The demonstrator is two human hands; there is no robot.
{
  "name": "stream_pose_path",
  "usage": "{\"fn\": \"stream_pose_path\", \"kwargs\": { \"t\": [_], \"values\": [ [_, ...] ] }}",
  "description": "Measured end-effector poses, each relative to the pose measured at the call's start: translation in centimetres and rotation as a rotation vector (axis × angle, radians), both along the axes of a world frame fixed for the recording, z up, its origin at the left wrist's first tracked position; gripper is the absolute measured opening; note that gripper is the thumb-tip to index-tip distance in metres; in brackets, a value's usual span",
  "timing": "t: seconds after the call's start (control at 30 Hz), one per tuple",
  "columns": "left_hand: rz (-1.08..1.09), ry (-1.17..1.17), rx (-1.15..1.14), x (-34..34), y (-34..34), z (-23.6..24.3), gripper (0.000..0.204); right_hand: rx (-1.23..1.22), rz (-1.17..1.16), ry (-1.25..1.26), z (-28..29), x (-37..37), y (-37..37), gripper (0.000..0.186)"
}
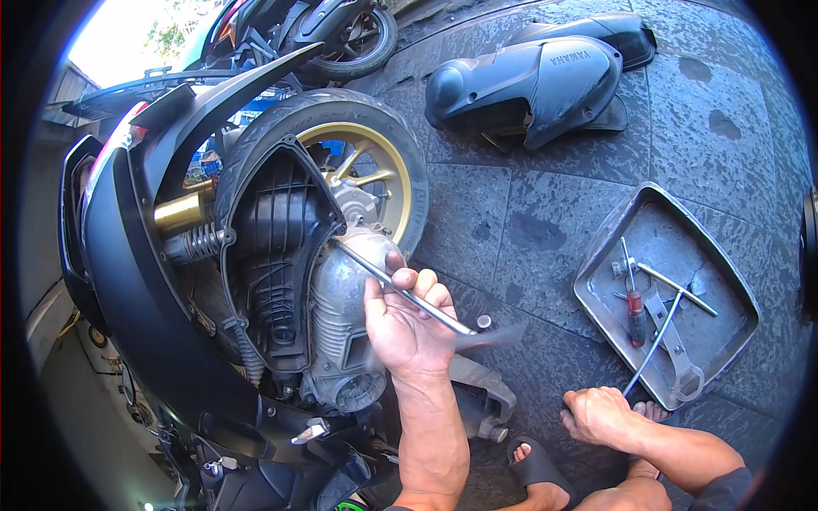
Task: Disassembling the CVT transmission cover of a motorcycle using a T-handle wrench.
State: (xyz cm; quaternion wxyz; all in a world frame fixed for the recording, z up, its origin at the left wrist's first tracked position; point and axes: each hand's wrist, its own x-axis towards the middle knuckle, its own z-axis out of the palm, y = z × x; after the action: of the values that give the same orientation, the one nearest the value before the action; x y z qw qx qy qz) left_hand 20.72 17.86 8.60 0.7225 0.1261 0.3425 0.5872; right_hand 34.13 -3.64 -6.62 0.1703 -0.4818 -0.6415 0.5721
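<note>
My left hand [409, 328] is palm up with fingers curled round a long metal rod [426, 311], whose upper end meets the edge of the black airbox [277, 255] beside the silver engine casing [349, 341]; the rod's lower end is motion-blurred. My right hand [603, 416] is closed near the lower corner of a metal tray [737, 332], by the end of a T-handle wrench shaft [656, 336]; what it holds, if anything, is hidden. A red-handled screwdriver [635, 315] and a flat metal tool [665, 345] lie in the tray.
The scooter [119, 255] stands along the left, with its gold-rimmed rear wheel [400, 162] beside the airbox. Black covers [520, 89] lie on the stone tiles at the back right. Another scooter [341, 38] stands behind. My sandalled foot [537, 477] is at the bottom.
</note>
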Motion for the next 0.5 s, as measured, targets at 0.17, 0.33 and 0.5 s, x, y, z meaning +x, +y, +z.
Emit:
{"fn": "stream_pose_path", "kwargs": {
  "t": [0.17, 0.33, 0.5],
  "values": [
    [-0.029, 0.024, 0.032, -1.4, 1.2, 0.3, 0.042, 0.012, -0.037, 0.017, 0.1, 0.3, 0.7, 0.027],
    [0.045, 0.159, 0.053, -1.3, 1.3, -0.6, 0.040, 0.007, -0.071, 0.014, -0.1, 0.7, 1.1, 0.027],
    [0.048, 0.167, 0.109, -1.3, 1.1, -0.5, 0.040, -0.014, -0.082, 0.007, 0.1, 1.1, 1.4, 0.028]
  ]
}}
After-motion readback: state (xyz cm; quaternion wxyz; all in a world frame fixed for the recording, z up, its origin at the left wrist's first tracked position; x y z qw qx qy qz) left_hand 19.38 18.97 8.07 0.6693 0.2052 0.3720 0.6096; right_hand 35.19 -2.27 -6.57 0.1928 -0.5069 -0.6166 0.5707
